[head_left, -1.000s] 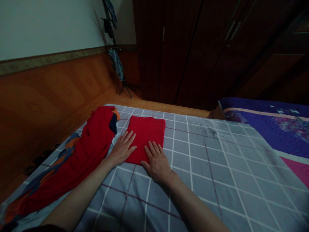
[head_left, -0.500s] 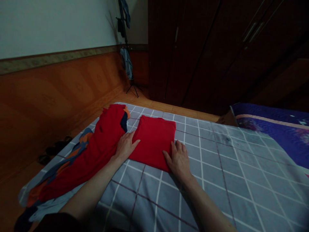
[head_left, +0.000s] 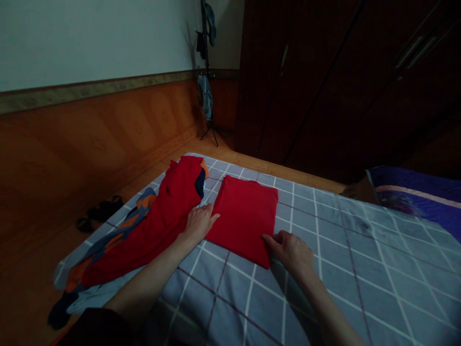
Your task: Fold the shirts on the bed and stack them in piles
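Note:
A red garment (head_left: pixel 245 216), folded into a neat rectangle, lies flat on the checked bed. On its left edge is my left hand (head_left: pixel 199 223), thumb on top and fingers bent in at the edge. My right hand (head_left: pixel 293 252) grips the near right edge between thumb and curled fingers; its fingertips are partly hidden. Just left of the folded piece, close to my left wrist, a loose heap of clothes (head_left: pixel 169 211) has red cloth on top, with orange, navy and light blue parts showing.
The grey-blue checked bedsheet (head_left: pixel 324 269) spreads to the right. Dark shoes (head_left: pixel 103 211) sit on the floor at left. A coat stand (head_left: pixel 208 96) with clothes and a dark wardrobe (head_left: pixel 306 86) stand beyond the bed. Purple bedding (head_left: pixel 414 192) is at far right.
My right hand's spread fingers have curled in at the garment's right edge, and my left fingers have bent in at the left edge. The whole view has shifted.

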{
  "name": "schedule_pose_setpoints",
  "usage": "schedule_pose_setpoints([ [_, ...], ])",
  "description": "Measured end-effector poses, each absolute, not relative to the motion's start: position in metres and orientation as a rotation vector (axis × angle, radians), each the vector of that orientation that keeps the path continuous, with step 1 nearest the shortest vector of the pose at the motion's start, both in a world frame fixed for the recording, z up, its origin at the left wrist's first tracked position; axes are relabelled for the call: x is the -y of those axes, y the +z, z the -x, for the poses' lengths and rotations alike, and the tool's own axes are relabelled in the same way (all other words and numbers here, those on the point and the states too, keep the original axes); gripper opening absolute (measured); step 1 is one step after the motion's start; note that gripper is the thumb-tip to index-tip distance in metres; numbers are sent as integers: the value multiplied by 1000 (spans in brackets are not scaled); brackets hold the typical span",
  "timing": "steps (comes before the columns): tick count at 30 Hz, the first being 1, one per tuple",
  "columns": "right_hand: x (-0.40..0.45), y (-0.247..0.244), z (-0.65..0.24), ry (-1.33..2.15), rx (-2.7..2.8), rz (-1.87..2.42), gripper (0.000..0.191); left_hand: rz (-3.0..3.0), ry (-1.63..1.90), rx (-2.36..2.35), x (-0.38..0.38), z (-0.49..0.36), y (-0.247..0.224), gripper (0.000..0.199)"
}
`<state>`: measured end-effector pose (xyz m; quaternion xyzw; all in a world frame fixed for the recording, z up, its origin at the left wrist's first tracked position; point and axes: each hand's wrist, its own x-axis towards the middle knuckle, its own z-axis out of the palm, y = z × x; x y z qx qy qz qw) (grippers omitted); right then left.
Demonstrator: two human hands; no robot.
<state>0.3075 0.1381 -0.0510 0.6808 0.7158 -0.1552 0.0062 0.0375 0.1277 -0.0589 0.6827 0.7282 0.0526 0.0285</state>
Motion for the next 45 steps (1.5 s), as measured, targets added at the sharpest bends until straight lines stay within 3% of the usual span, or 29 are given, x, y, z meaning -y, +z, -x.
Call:
schedule_pose_setpoints([
  [6,-137,-57,-301,-707,-2262,-2228,31,-2076,173,-2172,-124,-35,-52,25],
  [14,-139,-74,-290,-1813,-2096,-2535,23,-1927,313,-2088,-128,-26,-58,21],
  [20,-123,-69,-276,-2410,-1750,-2636,52,-1798,501,-1959,-133,-24,-67,18],
  [25,-121,-27,-292,-2761,-1539,-2483,32,-1235,828,-1637,-130,-47,-41,49],
  [28,-107,10,-331,-2887,-1574,-2419,37,-927,915,-1400,-96,-70,-22,72],
  [31,-75,25,-383,-2914,-1668,-2339,41,-1020,663,-1183,-47,-88,-26,80],
  [34,-39,2,-426,-2683,-1557,-2490,44,-1194,364,-1064,-25,-95,-47,84],
  [38,-5,-48,-450,-2338,-1654,-2643,45,-1544,532,-1362,-61,-90,-66,67],
  [41,6,-66,-449,-2221,-1755,-2694,40,-1826,623,-1633,-104,-89,-69,67],
  [45,12,-64,-440,-1805,-1861,-2911,18,-1945,330,-1664,-134,-103,-67,61],
])
